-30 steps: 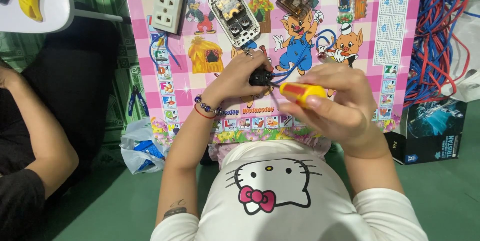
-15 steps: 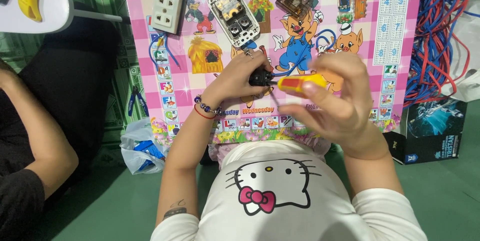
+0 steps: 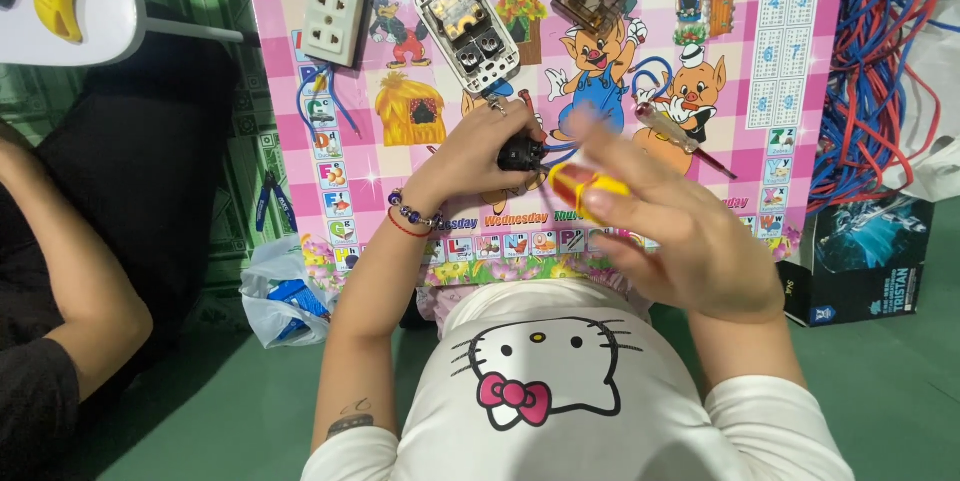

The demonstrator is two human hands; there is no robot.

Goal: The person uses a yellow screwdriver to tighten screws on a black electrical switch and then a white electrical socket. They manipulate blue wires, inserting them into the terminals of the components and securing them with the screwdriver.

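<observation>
Together, the left hand [image 3: 478, 156] pinches a small black part [image 3: 521, 152] over the middle of the pink board [image 3: 790, 1], while the right hand [image 3: 672, 226], blurred, closes around a yellow-handled screwdriver [image 3: 580, 181] whose tip end touches that part. Beyond lie a white socket [image 3: 333, 3], an open switch [image 3: 468, 28], a second screwdriver [image 3: 680, 136], and red-blue wires [image 3: 880, 71] at right; another person's arm [image 3: 70, 281] rests well apart at left.
</observation>
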